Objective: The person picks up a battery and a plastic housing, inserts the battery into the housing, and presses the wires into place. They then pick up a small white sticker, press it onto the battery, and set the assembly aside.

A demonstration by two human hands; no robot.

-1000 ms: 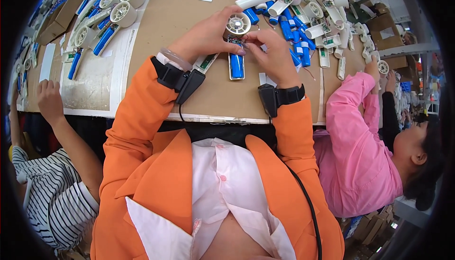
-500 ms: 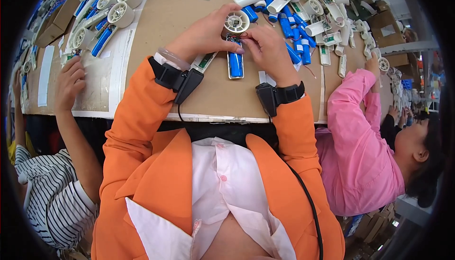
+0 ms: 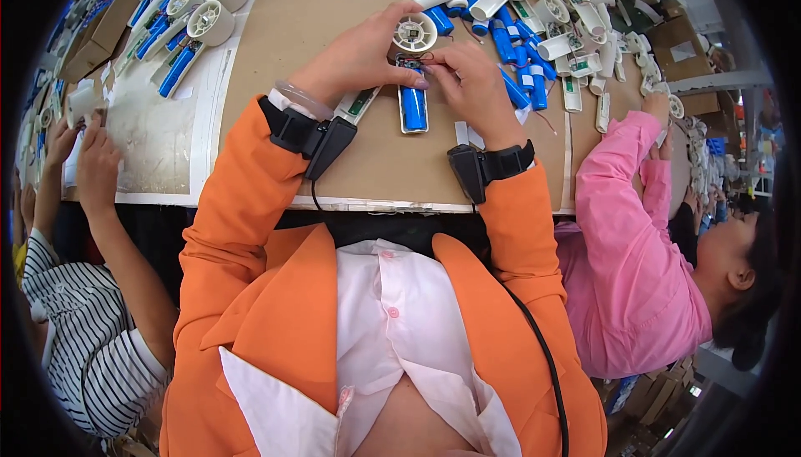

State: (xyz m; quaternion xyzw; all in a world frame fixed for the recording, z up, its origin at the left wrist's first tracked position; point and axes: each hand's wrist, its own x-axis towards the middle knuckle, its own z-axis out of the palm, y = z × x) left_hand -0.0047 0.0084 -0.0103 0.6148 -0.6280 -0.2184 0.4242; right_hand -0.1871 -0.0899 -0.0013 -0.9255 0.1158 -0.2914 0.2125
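A white handheld fan body (image 3: 415, 33) with a round spoked head lies on the brown table covering. A blue battery (image 3: 413, 112) sits in its open handle, below a small circuit board with thin wires. My left hand (image 3: 359, 55) grips the fan body, the fingers along the head's side and the thumb across the top of the battery. Beside the board, my right hand (image 3: 469, 80) pinches thin reddish wires between thumb and forefinger. The wire ends are partly hidden by my fingertips. A white handle shell (image 3: 359, 105) with a green board lies beneath my left wrist.
Loose blue batteries (image 3: 524, 61) and white fan parts (image 3: 576, 7) are heaped at the far right. More fan bodies (image 3: 210, 23) lie far left, near a cardboard box (image 3: 104, 27). Co-workers sit on both sides, a striped sleeve left and a pink sleeve (image 3: 622, 165) right.
My hands keep nearly the same hold on the fan body and wires. The left co-worker's hands have drawn away leftward with a white fan piece from the group there.
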